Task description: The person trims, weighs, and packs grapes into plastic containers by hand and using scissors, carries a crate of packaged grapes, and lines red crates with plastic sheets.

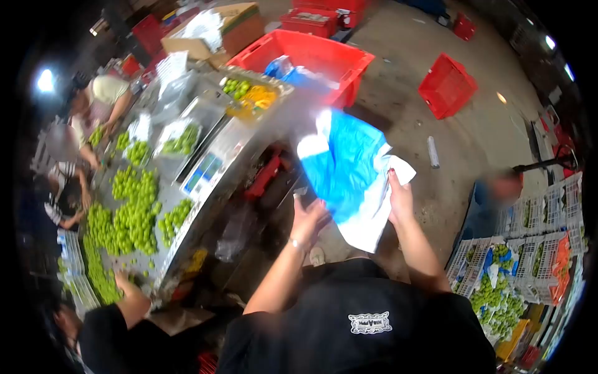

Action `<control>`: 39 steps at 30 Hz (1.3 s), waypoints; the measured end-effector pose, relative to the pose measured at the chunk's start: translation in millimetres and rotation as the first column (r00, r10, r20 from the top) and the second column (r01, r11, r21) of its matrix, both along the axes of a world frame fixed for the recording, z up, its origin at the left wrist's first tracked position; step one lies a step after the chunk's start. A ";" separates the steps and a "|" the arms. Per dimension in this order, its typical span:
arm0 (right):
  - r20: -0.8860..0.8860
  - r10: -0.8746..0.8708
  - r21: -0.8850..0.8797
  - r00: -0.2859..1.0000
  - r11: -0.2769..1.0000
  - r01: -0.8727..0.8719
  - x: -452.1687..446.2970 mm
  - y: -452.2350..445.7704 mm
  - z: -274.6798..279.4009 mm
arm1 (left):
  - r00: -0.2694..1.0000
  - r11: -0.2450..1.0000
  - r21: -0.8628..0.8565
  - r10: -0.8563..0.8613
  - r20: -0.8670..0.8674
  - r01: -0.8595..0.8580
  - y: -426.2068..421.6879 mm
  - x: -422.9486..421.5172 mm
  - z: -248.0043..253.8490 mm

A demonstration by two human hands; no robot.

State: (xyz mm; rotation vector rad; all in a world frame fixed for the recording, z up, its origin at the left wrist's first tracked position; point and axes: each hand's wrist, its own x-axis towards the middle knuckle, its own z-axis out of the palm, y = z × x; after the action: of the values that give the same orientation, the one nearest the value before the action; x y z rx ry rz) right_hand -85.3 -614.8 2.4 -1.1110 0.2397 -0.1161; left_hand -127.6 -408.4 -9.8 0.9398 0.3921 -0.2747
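Observation:
A crumpled blue and white sheet hangs in front of me, above the floor; whether it is paper or plastic is hard to tell. My right hand grips its right edge, where the white side folds over. At the lower left edge of the sheet is my left hand, its thumb stuck up and apart from the fingers. Those fingertips reach the blue side, and part of them is hard to make out.
To the left, green grapes lie on a metal table beside a scale. Co-workers' hands work there. A red crate stands ahead, another red crate on the floor. White crates with grapes stack at right.

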 end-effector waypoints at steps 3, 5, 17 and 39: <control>-0.072 0.003 -0.008 0.997 1.000 -0.004 20.9 -27.2 4.9 | 0.995 0.978 -0.189 -0.079 0.062 0.090 -25.7 98.9 -20.3; -0.071 -0.172 -0.122 0.983 0.979 0.163 45.3 -54.1 9.5 | 0.999 0.996 -0.073 0.043 -0.029 -0.045 -51.9 150.2 -32.2; -0.214 0.322 0.108 0.922 0.946 -0.305 272.6 -135.3 -5.5 | 0.817 0.858 0.048 0.469 0.337 -0.512 -33.0 271.9 -0.9; 0.064 0.644 -0.742 0.762 0.541 -0.395 699.3 -11.9 94.9 | 0.894 0.801 0.544 -0.027 0.448 -0.248 95.1 516.8 65.3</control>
State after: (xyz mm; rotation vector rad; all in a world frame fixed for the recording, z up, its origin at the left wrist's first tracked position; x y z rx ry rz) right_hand 614.0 -626.7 97.3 -1.8612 -0.5222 0.1793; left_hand 389.3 -313.3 55.5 1.5527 0.1057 0.1968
